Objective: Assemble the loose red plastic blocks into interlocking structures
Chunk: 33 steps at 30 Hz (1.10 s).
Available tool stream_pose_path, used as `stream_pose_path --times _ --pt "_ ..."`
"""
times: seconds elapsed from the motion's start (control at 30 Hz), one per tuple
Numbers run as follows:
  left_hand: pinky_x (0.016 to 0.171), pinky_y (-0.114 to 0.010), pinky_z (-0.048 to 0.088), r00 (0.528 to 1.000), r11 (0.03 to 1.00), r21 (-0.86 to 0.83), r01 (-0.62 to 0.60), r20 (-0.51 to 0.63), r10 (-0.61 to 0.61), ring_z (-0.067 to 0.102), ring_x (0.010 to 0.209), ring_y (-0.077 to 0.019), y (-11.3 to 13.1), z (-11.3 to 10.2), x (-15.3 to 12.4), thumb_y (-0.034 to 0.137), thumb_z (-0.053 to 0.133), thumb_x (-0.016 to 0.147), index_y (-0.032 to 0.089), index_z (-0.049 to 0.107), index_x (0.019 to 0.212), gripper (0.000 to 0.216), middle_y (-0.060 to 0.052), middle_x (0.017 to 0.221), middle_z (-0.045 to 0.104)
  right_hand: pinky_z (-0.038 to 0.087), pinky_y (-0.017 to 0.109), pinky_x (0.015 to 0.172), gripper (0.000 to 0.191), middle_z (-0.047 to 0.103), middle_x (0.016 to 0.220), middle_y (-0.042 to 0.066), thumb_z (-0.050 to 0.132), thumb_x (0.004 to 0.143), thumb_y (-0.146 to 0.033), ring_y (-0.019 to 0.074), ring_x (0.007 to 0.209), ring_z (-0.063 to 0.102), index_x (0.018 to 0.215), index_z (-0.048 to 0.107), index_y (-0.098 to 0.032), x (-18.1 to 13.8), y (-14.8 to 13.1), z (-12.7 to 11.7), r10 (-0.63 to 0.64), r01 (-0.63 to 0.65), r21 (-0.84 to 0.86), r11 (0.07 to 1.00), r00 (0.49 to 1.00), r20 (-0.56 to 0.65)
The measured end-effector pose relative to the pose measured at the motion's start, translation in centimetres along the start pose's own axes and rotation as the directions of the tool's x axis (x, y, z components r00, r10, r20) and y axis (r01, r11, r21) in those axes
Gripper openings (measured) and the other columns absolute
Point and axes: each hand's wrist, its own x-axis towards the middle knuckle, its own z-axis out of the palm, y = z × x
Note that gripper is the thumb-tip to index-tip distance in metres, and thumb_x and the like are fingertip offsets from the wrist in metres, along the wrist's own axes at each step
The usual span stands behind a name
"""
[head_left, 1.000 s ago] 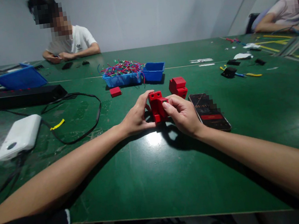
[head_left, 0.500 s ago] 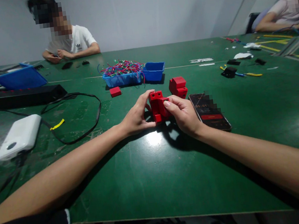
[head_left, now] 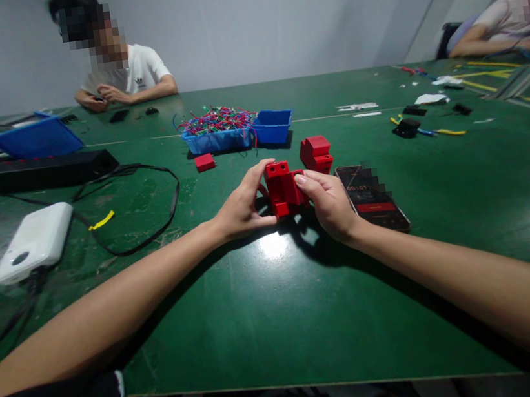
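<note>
My left hand (head_left: 244,204) is closed around the left side of a red plastic housing (head_left: 278,189), thumb and fingers at its top and bottom. Two round holes show on the housing's upper face. My right hand (head_left: 334,205) pinches a smaller red block (head_left: 296,189) against the housing's right side; whether it is seated or only touching I cannot tell. Behind my right hand stands another red housing (head_left: 316,152) of similar shape. A small red block (head_left: 204,162) lies farther left on the green table (head_left: 280,313).
A phone (head_left: 372,194) with a timer lies beside my right wrist. Beyond the hands are a blue bin (head_left: 218,142) of coloured wires and a second blue bin (head_left: 274,129). A white power bank (head_left: 36,241) and black cable are left. Two people sit across the table.
My right hand has shifted slightly right, and the smaller red block has turned or moved with it. The left hand and housing are nearly still.
</note>
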Motion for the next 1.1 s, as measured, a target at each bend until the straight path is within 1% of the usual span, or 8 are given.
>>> stream_pose_path --times 0.2,0.3,0.43,0.6,0.77,0.97,1.1 --pt "0.092 -0.044 0.061 1.0 1.0 0.004 -0.013 0.004 0.013 0.057 0.128 -0.0341 -0.01 -0.03 0.02 0.038 0.083 0.073 0.026 0.025 0.155 0.101 -0.021 0.156 0.038 0.035 0.03 0.06 0.045 0.045 0.061 -0.002 0.057 0.087 -0.056 0.0127 0.061 0.04 0.06 0.046 -0.021 0.02 0.16 -0.06 0.014 -0.015 0.026 1.0 1.0 0.025" --pt "0.092 -0.045 0.061 1.0 1.0 0.0 -0.009 0.002 0.009 0.057 0.128 -0.0343 -0.15 -0.01 -0.01 0.04 0.083 0.072 0.027 0.025 0.156 0.103 -0.02 0.156 0.038 0.034 0.03 0.06 0.044 0.045 0.061 -0.002 0.057 0.087 -0.054 0.0128 0.061 0.04 0.06 0.047 -0.021 -0.05 0.21 0.02 0.02 -0.02 0.032 0.999 1.0 0.015" --pt "0.093 -0.043 0.06 1.0 1.0 -0.001 -0.019 0.0 0.019 0.054 0.132 -0.0349 -0.24 -0.03 -0.05 0.039 0.083 0.073 0.027 0.025 0.155 0.101 -0.02 0.158 0.036 0.035 0.03 0.061 0.043 0.047 0.062 -0.002 0.057 0.088 -0.052 0.013 0.062 0.041 0.06 0.048 -0.021 -0.16 0.21 0.11 0.007 -0.007 0.032 0.999 1.0 0.001" --pt "0.093 -0.043 0.06 1.0 1.0 -0.006 -0.022 0.003 0.022 0.053 0.134 -0.0356 -0.22 -0.05 -0.1 0.037 0.084 0.074 0.028 0.025 0.155 0.101 -0.019 0.16 0.035 0.034 0.029 0.06 0.045 0.042 0.06 -0.003 0.059 0.086 -0.053 0.0122 0.06 0.038 0.058 0.044 -0.022 -0.15 -0.08 0.01 -0.017 0.017 0.017 1.0 1.0 0.02" --pt "0.094 -0.042 0.06 0.999 0.999 -0.001 -0.052 -0.004 0.052 0.051 0.136 -0.0367 -0.35 0.0 -0.12 0.037 0.084 0.074 0.029 0.024 0.156 0.101 -0.019 0.16 0.035 0.034 0.028 0.059 0.045 0.038 0.059 -0.004 0.061 0.086 -0.052 0.0115 0.059 0.037 0.057 0.043 -0.022 -0.17 -0.4 0.13 -0.025 0.025 0.004 1.0 1.0 0.008" --pt "0.096 -0.042 0.059 0.998 0.998 -0.008 -0.06 -0.002 0.06 0.052 0.135 -0.0357 -0.23 -0.06 -0.15 0.034 0.083 0.075 0.029 0.025 0.156 0.099 -0.019 0.16 0.035 0.034 0.028 0.06 0.047 0.043 0.061 -0.003 0.058 0.087 -0.055 0.0116 0.06 0.039 0.057 0.044 -0.021 -0.12 -0.19 0.12 0.021 -0.022 0.031 0.999 0.999 0.035" --pt "0.095 -0.041 0.059 0.999 0.999 -0.012 -0.052 0.004 0.052 0.055 0.133 -0.0347 -0.17 -0.08 -0.16 0.035 0.082 0.076 0.029 0.025 0.156 0.099 -0.019 0.16 0.035 0.035 0.028 0.06 0.049 0.046 0.061 -0.003 0.061 0.085 -0.06 0.0115 0.06 0.04 0.059 0.05 -0.02 -0.22 -0.11 0.14 0.003 -0.004 0.035 0.999 1.0 0.026"
